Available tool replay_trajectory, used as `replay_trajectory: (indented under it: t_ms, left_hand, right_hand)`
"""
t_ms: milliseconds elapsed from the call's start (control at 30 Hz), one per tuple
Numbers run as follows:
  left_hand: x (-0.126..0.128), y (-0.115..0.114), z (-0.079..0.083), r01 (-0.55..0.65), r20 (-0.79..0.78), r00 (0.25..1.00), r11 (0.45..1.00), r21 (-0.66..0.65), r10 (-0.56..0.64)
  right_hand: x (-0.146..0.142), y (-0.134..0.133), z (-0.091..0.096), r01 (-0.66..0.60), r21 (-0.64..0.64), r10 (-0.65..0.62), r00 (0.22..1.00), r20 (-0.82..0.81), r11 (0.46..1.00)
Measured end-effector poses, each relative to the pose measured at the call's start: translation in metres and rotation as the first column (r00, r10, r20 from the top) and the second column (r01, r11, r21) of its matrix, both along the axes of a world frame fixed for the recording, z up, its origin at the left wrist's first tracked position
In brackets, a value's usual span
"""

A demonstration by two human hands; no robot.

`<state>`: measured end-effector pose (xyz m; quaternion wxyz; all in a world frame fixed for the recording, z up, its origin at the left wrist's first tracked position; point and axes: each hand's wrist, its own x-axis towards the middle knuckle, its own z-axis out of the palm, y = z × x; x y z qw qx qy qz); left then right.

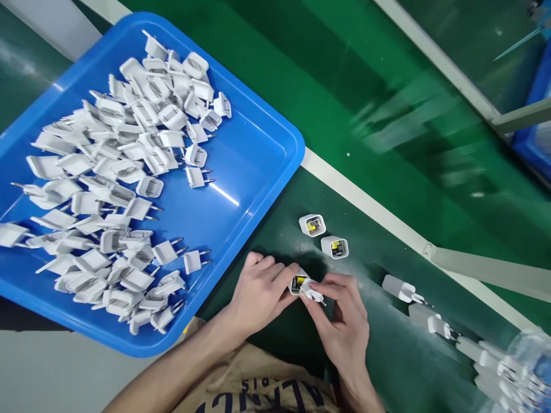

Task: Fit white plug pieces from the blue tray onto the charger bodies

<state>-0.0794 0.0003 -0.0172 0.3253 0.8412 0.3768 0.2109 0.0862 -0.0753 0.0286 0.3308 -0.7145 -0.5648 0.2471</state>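
Dozens of white plug heads point(107, 172) are lying heaped in a blue plastic tray point(267, 137), their metal pins pointing in many directions, while a few are sitting slightly apart near the tray's lower right side. Just beside the tray, the left hand point(258, 292) is closed around a white charger shell point(297, 284), with its fingers wrapped over the side, and is holding it over a dark green belt point(387, 355). A yellow component is showing inside the shell's open end. The right hand point(344, 327) is gripping one plug head point(313, 292) between thumb and fingers, and that piece is touching the shell's open end. Just beyond the hands, 2 more open shells point(322, 235) are standing on the belt with yellow components showing. To the right, a row of white chargers point(404, 289) is lying along the belt, running toward a blurred clear plastic wrapping point(525, 367) in the lower right corner. A pale rail point(365, 206) is running along the belt's far edge, and a brighter green belt point(387, 97) is blurring past beyond it. A blue bin point(531, 137) is sitting at the upper right, and a tan T-shirt point(253, 384) with dark lettering is showing below the hands.
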Motion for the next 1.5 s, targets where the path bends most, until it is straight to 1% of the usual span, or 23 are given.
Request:
replay_trajectory:
  t_ms: [100,200,267,333,433,567,733,867,933,1000,1067,1100,1167,1267,1333,1367,1400,1433,1467,1500]
  left_hand:
    - [0.000,0.000,0.000,-0.001,-0.003,1.000,1.000,-0.004,0.001]
    - [0.000,0.001,0.000,0.009,-0.004,1.000,1.000,-0.006,-0.009]
    - [0.000,0.001,0.000,0.011,-0.001,1.000,1.000,-0.003,-0.011]
    - [0.000,0.001,0.001,0.009,0.000,1.000,1.000,0.002,-0.009]
    - [0.000,0.001,0.001,0.007,-0.012,1.000,1.000,0.005,-0.007]
    - [-0.001,0.002,0.002,0.021,-0.031,0.999,1.000,0.014,-0.020]
    - [-0.001,0.002,0.000,0.027,-0.034,0.999,0.999,0.017,-0.027]
    - [0.000,0.000,-0.001,0.039,-0.038,0.999,0.999,0.030,-0.038]
    - [-0.002,-0.003,0.001,0.056,-0.065,0.997,0.997,0.051,-0.052]
    - [-0.007,-0.004,0.008,0.087,-0.115,0.990,0.993,0.076,-0.078]
    - [-0.009,-0.004,0.016,0.095,-0.154,0.985,0.991,0.098,-0.079]
    - [-0.009,-0.002,0.021,0.074,-0.159,0.986,0.991,0.115,-0.055]
    - [0.000,0.004,0.029,-0.015,-0.143,0.989,0.987,0.158,0.038]
    - [0.027,0.018,0.034,-0.143,-0.160,0.971,0.966,0.214,0.179]
    - [0.045,0.028,0.032,-0.170,-0.222,0.950,0.961,0.216,0.218]
    - [0.052,0.032,0.030,-0.175,-0.251,0.941,0.961,0.215,0.228]
    - [0.055,0.034,0.027,-0.179,-0.271,0.934,0.960,0.214,0.234]
    - [0.056,0.035,0.025,-0.185,-0.279,0.929,0.959,0.217,0.242]
    - [0.054,0.033,0.023,-0.192,-0.278,0.927,0.956,0.223,0.251]
    - [0.049,0.029,0.021,-0.201,-0.274,0.926,0.952,0.231,0.261]
  right_hand:
    - [-0.001,0.003,-0.002,-0.038,0.051,0.040,0.998,-0.039,0.998]
    - [-0.003,0.006,-0.006,-0.062,0.066,0.063,0.998,-0.003,0.996]
    - [-0.003,0.008,-0.007,-0.059,0.055,0.058,0.998,0.025,0.997]
    - [0.000,0.010,-0.006,-0.062,0.016,0.062,0.998,0.030,0.998]
    - [0.004,0.015,-0.004,-0.111,-0.025,0.111,0.994,0.014,0.994]
    - [0.007,0.020,-0.002,-0.159,-0.012,0.159,0.986,0.049,0.987]
    - [0.002,0.020,-0.003,-0.153,0.053,0.152,0.988,0.027,0.987]
    - [-0.003,0.017,-0.004,-0.138,0.048,0.136,0.989,0.053,0.989]
    - [0.000,0.015,-0.002,-0.128,0.030,0.125,0.988,0.086,0.991]
    - [0.009,0.009,0.002,-0.100,0.031,0.096,0.988,0.124,0.994]
    - [0.024,-0.002,0.008,-0.054,0.049,0.044,0.982,0.185,0.997]
    - [0.033,-0.008,0.012,-0.029,0.048,0.017,0.973,0.232,0.998]
    - [0.051,-0.022,0.023,0.023,0.020,-0.029,0.932,0.360,1.000]
    - [0.069,-0.034,0.051,0.109,0.021,-0.102,0.826,0.554,0.994]
    - [0.072,-0.028,0.076,0.126,0.058,-0.135,0.777,0.615,0.990]
    - [0.071,-0.020,0.087,0.105,0.076,-0.130,0.773,0.621,0.992]
    - [0.067,-0.009,0.097,0.052,0.089,-0.096,0.786,0.610,0.995]
    - [0.060,0.005,0.104,-0.035,0.095,-0.027,0.812,0.584,0.995]
    - [0.050,0.023,0.109,-0.155,0.100,0.076,0.834,0.546,0.983]
    - [0.037,0.044,0.110,-0.297,0.092,0.214,0.838,0.501,0.950]
